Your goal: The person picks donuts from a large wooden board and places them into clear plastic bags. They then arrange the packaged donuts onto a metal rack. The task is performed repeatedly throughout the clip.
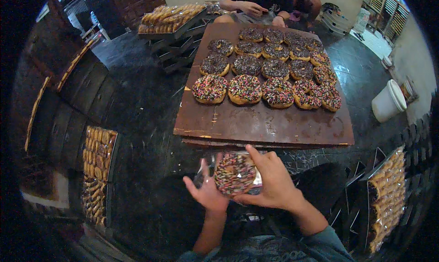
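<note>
Above my lap, in front of the board's near edge, my right hand (274, 182) grips a doughnut (234, 174) with multicoloured sprinkles on dark icing. Shiny clear plastic shows around this doughnut, like a thin bag. On the doughnut's left side is my left hand (208, 189), palm up with thumb and fingers spread. It is slightly blurred, and I cannot tell whether it touches the plastic. Ahead, a brown board (256, 124) carries rows of iced doughnuts. The nearest row has bright sprinkled doughnuts (245, 89); farther back sit dark chocolate-topped ones (247, 65).
Trays of wrapped pastries stand at the far left (171, 19), near left (98, 154) and near right (388, 193). Black stacked crates (176, 49) support the far-left one. A white bucket (388, 101) stands right of the board. Across it, another person's hands (251, 9) work.
</note>
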Available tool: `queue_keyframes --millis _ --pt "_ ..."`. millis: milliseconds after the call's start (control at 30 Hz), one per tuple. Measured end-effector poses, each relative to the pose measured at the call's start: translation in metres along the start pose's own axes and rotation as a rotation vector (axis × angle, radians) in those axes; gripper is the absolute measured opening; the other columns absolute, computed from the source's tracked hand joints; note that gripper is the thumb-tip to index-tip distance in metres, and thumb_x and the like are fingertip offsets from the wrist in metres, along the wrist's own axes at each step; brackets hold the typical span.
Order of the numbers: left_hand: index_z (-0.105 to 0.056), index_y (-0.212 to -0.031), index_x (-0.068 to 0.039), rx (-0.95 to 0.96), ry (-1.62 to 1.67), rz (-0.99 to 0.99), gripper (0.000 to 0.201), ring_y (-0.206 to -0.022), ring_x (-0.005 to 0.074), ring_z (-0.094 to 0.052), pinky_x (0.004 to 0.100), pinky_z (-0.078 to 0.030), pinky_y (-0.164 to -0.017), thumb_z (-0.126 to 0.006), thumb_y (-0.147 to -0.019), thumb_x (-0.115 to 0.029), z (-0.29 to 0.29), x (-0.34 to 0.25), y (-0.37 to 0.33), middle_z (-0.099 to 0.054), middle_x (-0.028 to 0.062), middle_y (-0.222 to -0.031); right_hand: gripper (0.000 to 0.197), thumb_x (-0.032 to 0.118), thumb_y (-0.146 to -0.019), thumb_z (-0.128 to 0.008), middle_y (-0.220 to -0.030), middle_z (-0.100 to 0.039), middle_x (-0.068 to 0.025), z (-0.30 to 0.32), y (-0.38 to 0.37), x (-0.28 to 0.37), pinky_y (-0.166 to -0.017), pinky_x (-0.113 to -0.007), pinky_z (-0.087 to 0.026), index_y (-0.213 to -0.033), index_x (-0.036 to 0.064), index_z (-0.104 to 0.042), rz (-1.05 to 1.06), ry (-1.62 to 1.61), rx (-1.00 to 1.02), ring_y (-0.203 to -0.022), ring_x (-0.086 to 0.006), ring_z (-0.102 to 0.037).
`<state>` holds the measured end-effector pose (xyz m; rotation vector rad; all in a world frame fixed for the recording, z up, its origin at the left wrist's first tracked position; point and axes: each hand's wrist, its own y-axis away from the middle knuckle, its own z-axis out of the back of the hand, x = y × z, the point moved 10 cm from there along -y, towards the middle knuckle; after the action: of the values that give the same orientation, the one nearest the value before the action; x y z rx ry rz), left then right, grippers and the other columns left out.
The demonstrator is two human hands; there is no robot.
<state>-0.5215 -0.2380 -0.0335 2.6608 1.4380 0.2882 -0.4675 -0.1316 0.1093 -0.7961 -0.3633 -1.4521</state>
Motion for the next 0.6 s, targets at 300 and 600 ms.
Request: queue_keyframes --millis 300,600 --pt "-0.024 -0.138 -0.005 0.121 0.029 0.103 0.083 -0.136 0.0364 -0.009 0.0708 -0.015 -0.098 -0.044 -0.081 -0.061 -0.006 0.021 0.007 -0.023 0.0155 -0.144 0.080 0.026 -0.062 -0.081 -0.109 -0.051 -0.0115 -0.023 0.066 -0.063 -0.076 -0.032 -0.045 -0.128 0.0041 -0.042 -0.326 -0.366 -0.264 -0.092 -0.0231 -0.053" --pt "-0.038 -0.132 -0.012 -0.440 -0.273 0.049 0.079 -0.123 0.0301 -0.038 0.0519 -0.032 -0.100 -0.036 -0.079 -0.071 0.057 0.002 0.029 -0.036 0.0102 -0.138 0.019 0.015 -0.077 -0.064 -0.082 -0.056 -0.0074 -0.014 -0.006 -0.003 -0.064 -0.030 -0.044 -0.091 0.0024 -0.066 0.114 -0.222 -0.139 -0.073 -0.0233 -0.054"
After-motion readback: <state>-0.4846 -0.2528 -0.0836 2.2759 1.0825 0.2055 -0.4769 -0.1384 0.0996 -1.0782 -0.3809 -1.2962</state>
